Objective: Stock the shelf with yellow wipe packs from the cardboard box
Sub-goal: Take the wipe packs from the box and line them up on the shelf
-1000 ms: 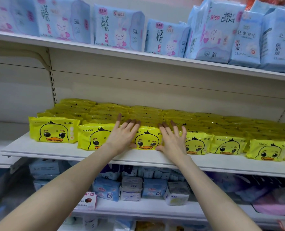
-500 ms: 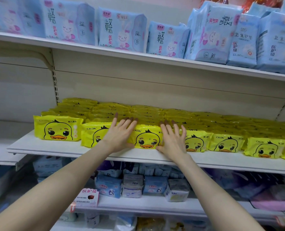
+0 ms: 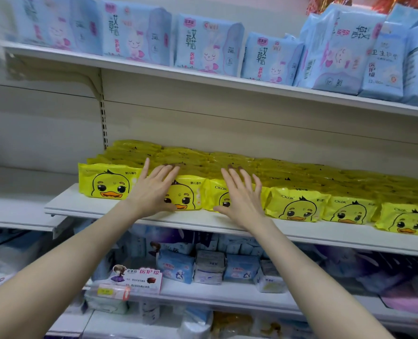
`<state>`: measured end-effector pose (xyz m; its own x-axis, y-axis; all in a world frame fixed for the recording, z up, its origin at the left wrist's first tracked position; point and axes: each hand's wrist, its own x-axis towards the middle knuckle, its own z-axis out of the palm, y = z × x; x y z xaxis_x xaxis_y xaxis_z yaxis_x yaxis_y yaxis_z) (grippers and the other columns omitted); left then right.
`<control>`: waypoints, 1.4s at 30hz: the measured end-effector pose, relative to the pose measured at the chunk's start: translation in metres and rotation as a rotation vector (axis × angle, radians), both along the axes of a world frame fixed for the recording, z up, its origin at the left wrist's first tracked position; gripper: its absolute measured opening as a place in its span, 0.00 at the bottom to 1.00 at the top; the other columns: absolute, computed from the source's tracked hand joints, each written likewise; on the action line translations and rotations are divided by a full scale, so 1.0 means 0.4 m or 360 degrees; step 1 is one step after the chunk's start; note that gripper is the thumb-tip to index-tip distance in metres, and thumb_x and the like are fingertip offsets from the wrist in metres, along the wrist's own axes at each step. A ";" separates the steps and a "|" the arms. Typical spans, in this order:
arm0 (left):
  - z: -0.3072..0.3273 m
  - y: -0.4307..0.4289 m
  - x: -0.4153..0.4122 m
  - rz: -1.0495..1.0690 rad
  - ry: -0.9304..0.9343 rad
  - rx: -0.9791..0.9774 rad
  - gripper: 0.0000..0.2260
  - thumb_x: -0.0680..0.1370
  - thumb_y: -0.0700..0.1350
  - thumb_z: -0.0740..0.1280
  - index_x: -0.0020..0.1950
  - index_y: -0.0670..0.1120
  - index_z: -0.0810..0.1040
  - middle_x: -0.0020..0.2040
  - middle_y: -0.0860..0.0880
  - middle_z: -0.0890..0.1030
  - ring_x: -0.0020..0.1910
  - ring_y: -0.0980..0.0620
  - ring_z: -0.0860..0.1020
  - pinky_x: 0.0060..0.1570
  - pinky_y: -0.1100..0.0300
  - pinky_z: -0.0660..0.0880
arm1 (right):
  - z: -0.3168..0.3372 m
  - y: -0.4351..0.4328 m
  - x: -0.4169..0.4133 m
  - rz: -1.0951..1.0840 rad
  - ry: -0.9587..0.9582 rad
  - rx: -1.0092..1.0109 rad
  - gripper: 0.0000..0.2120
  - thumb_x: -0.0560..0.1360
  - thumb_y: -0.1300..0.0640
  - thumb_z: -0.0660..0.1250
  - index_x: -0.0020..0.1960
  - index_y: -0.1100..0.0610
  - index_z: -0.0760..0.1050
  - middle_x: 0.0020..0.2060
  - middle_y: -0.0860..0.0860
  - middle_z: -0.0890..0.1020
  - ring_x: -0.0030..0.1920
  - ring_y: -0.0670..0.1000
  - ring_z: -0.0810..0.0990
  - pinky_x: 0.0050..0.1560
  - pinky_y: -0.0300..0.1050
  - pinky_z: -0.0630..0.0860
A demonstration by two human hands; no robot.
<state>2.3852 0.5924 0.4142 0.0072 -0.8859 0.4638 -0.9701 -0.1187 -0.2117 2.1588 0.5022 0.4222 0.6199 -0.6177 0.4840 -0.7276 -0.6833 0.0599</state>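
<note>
Yellow wipe packs [image 3: 298,209] with a duck face fill the middle white shelf [image 3: 85,204] in several rows, front to back. My left hand [image 3: 151,192] lies flat, fingers spread, against the front of one front-row pack [image 3: 186,195]. My right hand [image 3: 242,196] is flat and spread against the pack beside it [image 3: 215,194], covering most of its duck face. Neither hand grips anything. The cardboard box is out of view.
Light blue packs [image 3: 208,47] line the upper shelf [image 3: 227,81]. Below, smaller blue and white packs [image 3: 210,267] and a pink price card [image 3: 139,277] sit on the lower shelf. A slotted upright [image 3: 104,123] stands at the yellow rows' left end.
The view has shifted so the shelf sits further right in frame. Both hands stay flat on the front-row packs, fingers spread a little wider.
</note>
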 end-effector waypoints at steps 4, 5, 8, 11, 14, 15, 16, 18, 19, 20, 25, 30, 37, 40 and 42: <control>0.002 0.020 0.042 -0.0012 -0.0085 0.0059 0.47 0.69 0.66 0.66 0.78 0.44 0.48 0.76 0.45 0.58 0.76 0.47 0.56 0.70 0.42 0.33 | -0.005 0.029 0.064 0.0083 0.0033 0.0036 0.47 0.70 0.39 0.69 0.77 0.51 0.45 0.77 0.50 0.50 0.76 0.54 0.46 0.70 0.55 0.38; 0.002 0.021 0.050 -0.0017 -0.0088 0.0078 0.47 0.70 0.66 0.66 0.78 0.44 0.48 0.77 0.45 0.57 0.76 0.47 0.56 0.69 0.43 0.33 | -0.005 0.034 0.077 0.0084 0.0053 0.0036 0.47 0.70 0.39 0.69 0.77 0.51 0.44 0.77 0.49 0.50 0.76 0.54 0.45 0.70 0.55 0.38; 0.007 0.023 0.073 -0.0028 -0.0123 0.0123 0.47 0.70 0.67 0.64 0.78 0.45 0.46 0.77 0.46 0.56 0.76 0.48 0.54 0.69 0.43 0.32 | -0.010 0.040 0.115 0.0076 0.0096 0.0044 0.48 0.70 0.39 0.69 0.77 0.50 0.43 0.77 0.49 0.50 0.76 0.55 0.46 0.72 0.57 0.40; 0.007 0.031 0.098 -0.0064 -0.0160 0.0106 0.47 0.70 0.67 0.64 0.78 0.45 0.46 0.77 0.45 0.57 0.76 0.47 0.54 0.68 0.44 0.32 | -0.016 0.041 0.148 0.0070 0.0118 0.0059 0.48 0.70 0.39 0.69 0.77 0.49 0.43 0.77 0.50 0.51 0.76 0.55 0.46 0.72 0.58 0.39; 0.002 0.040 0.131 -0.0128 -0.0145 0.0084 0.47 0.69 0.67 0.65 0.77 0.43 0.50 0.76 0.44 0.60 0.75 0.45 0.58 0.68 0.43 0.33 | -0.028 0.041 0.175 0.0059 0.0139 0.0067 0.47 0.70 0.39 0.69 0.77 0.49 0.44 0.76 0.50 0.53 0.76 0.56 0.48 0.72 0.58 0.38; -0.003 0.040 0.143 -0.0153 -0.0173 0.0060 0.47 0.68 0.67 0.66 0.77 0.43 0.53 0.74 0.43 0.63 0.74 0.44 0.61 0.68 0.42 0.36 | -0.032 0.040 0.180 0.0049 0.0138 0.0069 0.47 0.70 0.39 0.69 0.77 0.49 0.45 0.76 0.50 0.54 0.76 0.56 0.48 0.72 0.58 0.39; -0.008 0.038 0.153 -0.0168 -0.0212 0.0037 0.47 0.67 0.68 0.67 0.76 0.42 0.57 0.72 0.42 0.67 0.72 0.43 0.64 0.68 0.40 0.39 | -0.036 0.038 0.185 0.0037 0.0130 0.0076 0.46 0.70 0.39 0.68 0.77 0.49 0.45 0.76 0.51 0.55 0.76 0.56 0.49 0.72 0.58 0.39; -0.015 0.033 0.162 -0.0186 -0.0240 0.0020 0.46 0.65 0.67 0.68 0.74 0.41 0.61 0.69 0.41 0.71 0.69 0.42 0.69 0.68 0.38 0.45 | -0.041 0.032 0.190 0.0029 0.0109 0.0087 0.46 0.70 0.39 0.68 0.77 0.49 0.46 0.75 0.50 0.56 0.75 0.57 0.50 0.72 0.58 0.41; -0.017 0.030 0.165 -0.0198 -0.0233 0.0011 0.46 0.65 0.67 0.69 0.74 0.41 0.62 0.68 0.41 0.72 0.69 0.42 0.69 0.69 0.37 0.48 | -0.042 0.030 0.194 0.0030 0.0099 0.0093 0.45 0.70 0.38 0.69 0.77 0.49 0.47 0.75 0.50 0.57 0.75 0.57 0.50 0.72 0.58 0.41; -0.018 0.027 0.167 -0.0207 -0.0234 -0.0002 0.45 0.65 0.66 0.70 0.73 0.40 0.64 0.67 0.41 0.73 0.68 0.42 0.70 0.69 0.37 0.50 | -0.043 0.029 0.196 0.0032 0.0085 0.0096 0.45 0.70 0.38 0.69 0.77 0.49 0.47 0.75 0.50 0.58 0.75 0.56 0.51 0.71 0.58 0.42; -0.024 0.010 0.181 -0.0271 -0.0373 -0.0142 0.44 0.57 0.66 0.75 0.65 0.39 0.74 0.55 0.43 0.81 0.57 0.43 0.79 0.60 0.34 0.65 | -0.047 0.025 0.198 0.0025 -0.0015 0.0148 0.46 0.68 0.37 0.69 0.77 0.51 0.49 0.74 0.50 0.58 0.75 0.55 0.51 0.71 0.55 0.40; -0.031 0.002 0.182 -0.0283 -0.0403 -0.0222 0.42 0.56 0.64 0.77 0.62 0.40 0.76 0.53 0.44 0.82 0.55 0.44 0.80 0.60 0.34 0.66 | -0.046 0.023 0.194 0.0070 -0.0027 0.0178 0.45 0.69 0.37 0.68 0.77 0.50 0.49 0.74 0.49 0.58 0.74 0.54 0.50 0.71 0.54 0.39; -0.035 -0.003 0.193 -0.0309 -0.0352 -0.0237 0.42 0.58 0.67 0.74 0.63 0.40 0.75 0.54 0.44 0.81 0.57 0.44 0.79 0.62 0.33 0.62 | -0.051 0.020 0.202 0.0056 -0.0053 0.0150 0.43 0.70 0.37 0.67 0.76 0.50 0.51 0.74 0.48 0.59 0.75 0.53 0.50 0.70 0.53 0.39; -0.038 -0.007 0.198 -0.0314 -0.0330 -0.0243 0.41 0.62 0.69 0.68 0.64 0.41 0.74 0.55 0.45 0.81 0.58 0.44 0.79 0.63 0.33 0.60 | -0.051 0.022 0.203 0.0036 -0.0054 0.0148 0.43 0.70 0.38 0.68 0.76 0.50 0.51 0.74 0.48 0.59 0.74 0.53 0.51 0.70 0.53 0.38; -0.038 -0.012 0.193 -0.0312 -0.0341 -0.0251 0.41 0.60 0.68 0.71 0.62 0.40 0.76 0.53 0.44 0.81 0.56 0.44 0.80 0.62 0.32 0.61 | -0.051 0.023 0.204 0.0023 -0.0049 0.0126 0.42 0.71 0.38 0.67 0.76 0.50 0.51 0.74 0.48 0.59 0.74 0.53 0.51 0.70 0.53 0.37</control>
<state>2.4623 0.5874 0.3992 -0.2689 -0.7779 0.5680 -0.9130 0.0181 -0.4075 2.2404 0.5114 0.4016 0.6143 -0.6460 0.4531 -0.7185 -0.6953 -0.0172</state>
